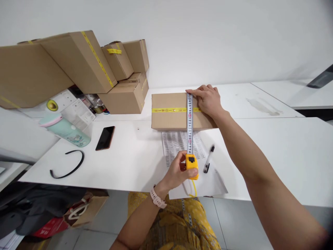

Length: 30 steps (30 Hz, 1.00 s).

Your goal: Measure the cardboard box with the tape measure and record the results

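A cardboard box [169,102] with a strip of yellow printed tape lies flat on the white table. My left hand [178,172] is closed around the yellow case of a tape measure [191,166], in front of the box near the table's front edge. Its metal blade [189,121] runs out across the box top, from the far edge past the near one. My right hand [208,99] grips the far edge of the box, its index finger pinning the blade's end there. Printed sheets [171,149] lie partly under the blade, and a pen [209,159] rests on them.
Several cardboard boxes [122,99] are stacked at the back left against the wall. A phone [105,138], a mint green tumbler [69,130] and a black headband [78,166] lie on the left of the table [130,152]. A paper bag [88,208] stands below.
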Each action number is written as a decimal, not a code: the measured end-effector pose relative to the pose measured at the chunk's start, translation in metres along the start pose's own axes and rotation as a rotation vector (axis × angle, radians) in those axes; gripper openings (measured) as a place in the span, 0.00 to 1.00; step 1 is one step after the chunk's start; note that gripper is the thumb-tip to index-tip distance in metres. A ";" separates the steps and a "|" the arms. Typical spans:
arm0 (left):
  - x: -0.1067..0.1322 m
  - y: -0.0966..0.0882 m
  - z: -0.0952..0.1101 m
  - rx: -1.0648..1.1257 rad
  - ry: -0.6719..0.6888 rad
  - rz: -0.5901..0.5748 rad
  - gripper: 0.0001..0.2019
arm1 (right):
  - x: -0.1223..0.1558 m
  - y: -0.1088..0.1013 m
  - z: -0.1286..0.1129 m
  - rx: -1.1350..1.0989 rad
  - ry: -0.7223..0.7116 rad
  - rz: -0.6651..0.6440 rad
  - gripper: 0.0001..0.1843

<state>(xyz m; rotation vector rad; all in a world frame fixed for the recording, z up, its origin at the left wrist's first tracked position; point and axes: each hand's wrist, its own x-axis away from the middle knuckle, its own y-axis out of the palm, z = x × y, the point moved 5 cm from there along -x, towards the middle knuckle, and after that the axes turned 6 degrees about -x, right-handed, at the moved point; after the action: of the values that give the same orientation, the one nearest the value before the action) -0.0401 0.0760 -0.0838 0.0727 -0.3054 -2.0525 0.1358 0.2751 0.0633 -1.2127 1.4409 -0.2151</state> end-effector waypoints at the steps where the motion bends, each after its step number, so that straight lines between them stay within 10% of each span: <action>1: 0.000 0.000 0.000 0.003 -0.001 -0.003 0.30 | 0.000 0.000 0.000 -0.001 0.001 0.001 0.28; 30: 0.002 0.000 -0.010 0.003 -0.004 -0.020 0.29 | 0.005 0.000 -0.003 0.026 0.015 -0.013 0.25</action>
<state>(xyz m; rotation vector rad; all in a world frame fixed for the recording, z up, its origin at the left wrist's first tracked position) -0.0390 0.0722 -0.0929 0.0738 -0.3109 -2.0728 0.1348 0.2704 0.0613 -1.2020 1.4395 -0.2522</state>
